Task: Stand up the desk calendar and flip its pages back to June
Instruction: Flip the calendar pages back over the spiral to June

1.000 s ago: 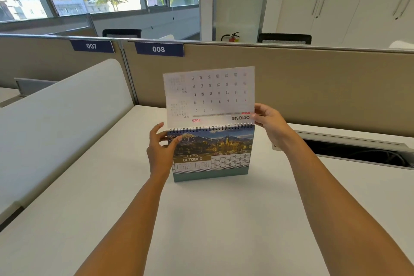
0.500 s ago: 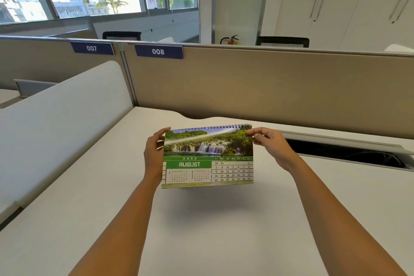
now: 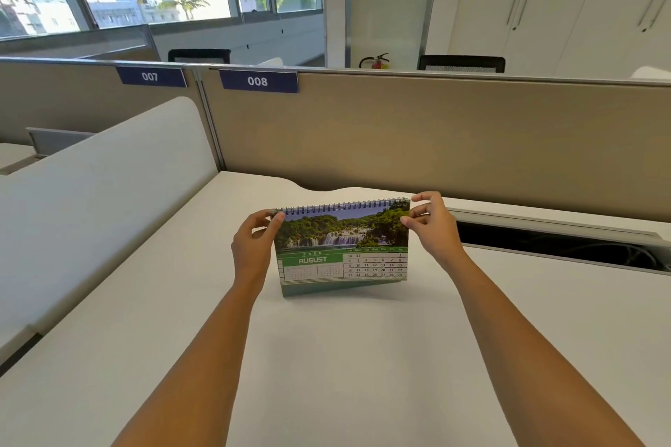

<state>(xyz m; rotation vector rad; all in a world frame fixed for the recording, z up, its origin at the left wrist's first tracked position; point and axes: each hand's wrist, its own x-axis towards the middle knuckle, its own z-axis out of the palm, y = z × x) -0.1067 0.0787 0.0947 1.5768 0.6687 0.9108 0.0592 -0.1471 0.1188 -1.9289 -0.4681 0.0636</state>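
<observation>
Centre: the spiral-bound desk calendar showing a green AUGUST page (image 3: pixel 343 247) stands on the white desk top (image 3: pixel 345 356), with the left hand (image 3: pixel 252 247) at its 9 o'clock and the right hand (image 3: pixel 432 229) at its 3 o'clock, each gripping an upper corner.
6 o'clock: bare desk between the forearms.
12 o'clock: a tan fabric partition wall (image 3: pixel 417 141) closes the desk.
3 o'clock: an open dark cable trough (image 3: pixel 544 243) cuts the surface.
9 o'clock: a white curved side divider (image 3: pixel 101 185) walls the edge.
</observation>
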